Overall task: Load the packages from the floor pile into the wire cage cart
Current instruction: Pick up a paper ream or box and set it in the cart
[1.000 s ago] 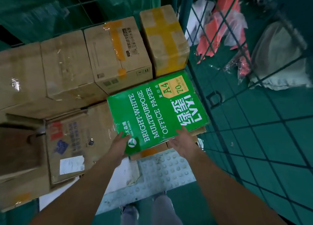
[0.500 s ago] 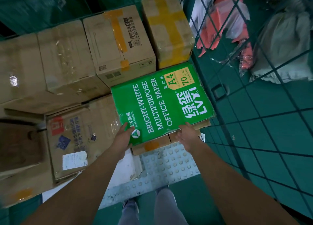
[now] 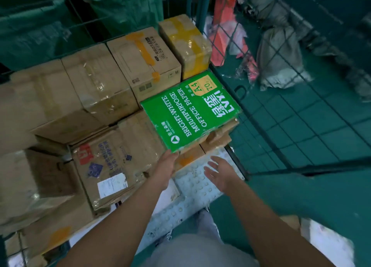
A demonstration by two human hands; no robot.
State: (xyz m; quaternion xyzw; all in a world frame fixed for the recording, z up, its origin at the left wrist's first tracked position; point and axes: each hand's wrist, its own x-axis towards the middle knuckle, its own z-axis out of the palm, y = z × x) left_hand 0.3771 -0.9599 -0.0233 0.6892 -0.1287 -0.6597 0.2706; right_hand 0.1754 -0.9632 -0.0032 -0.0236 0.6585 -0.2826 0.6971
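green paper box set in the cart, one hand off it

the green office paper box [image 3: 190,111] sits inside the wire cage cart [image 3: 267,114], in the right front corner against the mesh side. it rests on a lower brown carton [image 3: 217,136] and lies slightly tilted, its printed face up. just behind it stands a yellow-taped box [image 3: 185,45], and to the left of that a taped cardboard box [image 3: 143,60].

left hand [image 3: 165,167]: fingers reach up to the near left corner of the green box and touch its lower edge. whether they curl under the corner or only press on it cannot be told from here.

right hand [image 3: 217,171]: released. fingers are spread and straight, palm turned inward, holding nothing. it hovers just short of the green box, above the studded white floor plate [image 3: 192,198] of the cart, with a clear gap to the box edge.

more brown cartons [image 3: 90,86] fill the left side of the cart. grey sacks [image 3: 279,55] lie on the floor beyond the mesh.
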